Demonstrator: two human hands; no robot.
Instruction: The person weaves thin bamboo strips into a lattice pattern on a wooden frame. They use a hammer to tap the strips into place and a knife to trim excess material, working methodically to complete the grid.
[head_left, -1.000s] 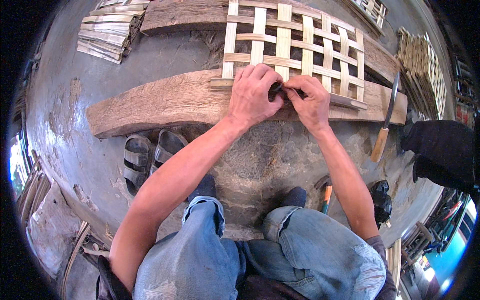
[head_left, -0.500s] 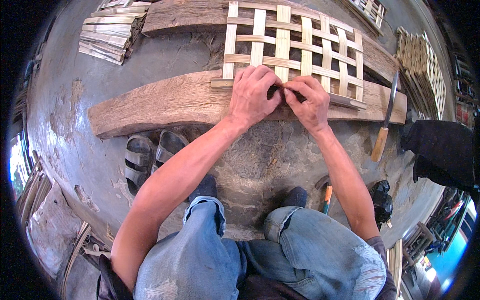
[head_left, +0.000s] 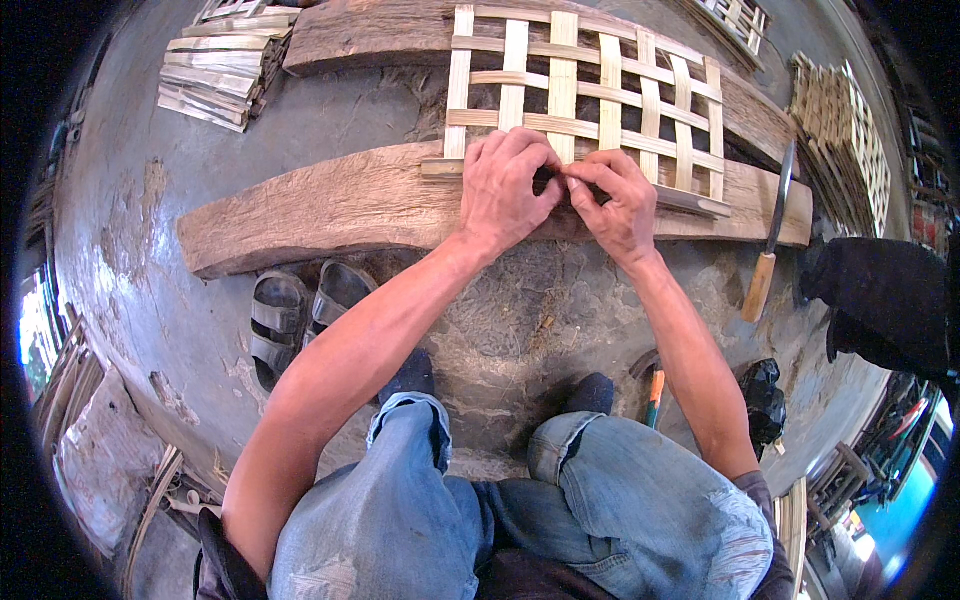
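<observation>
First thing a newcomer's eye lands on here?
Probably the pale woven lattice at top centre, with the left hand and right hand meeting at its near edge. Next, the knife at right, its blade across the right end of the near wooden beam. Then the dark sandals on the floor, left of the left forearm.
</observation>
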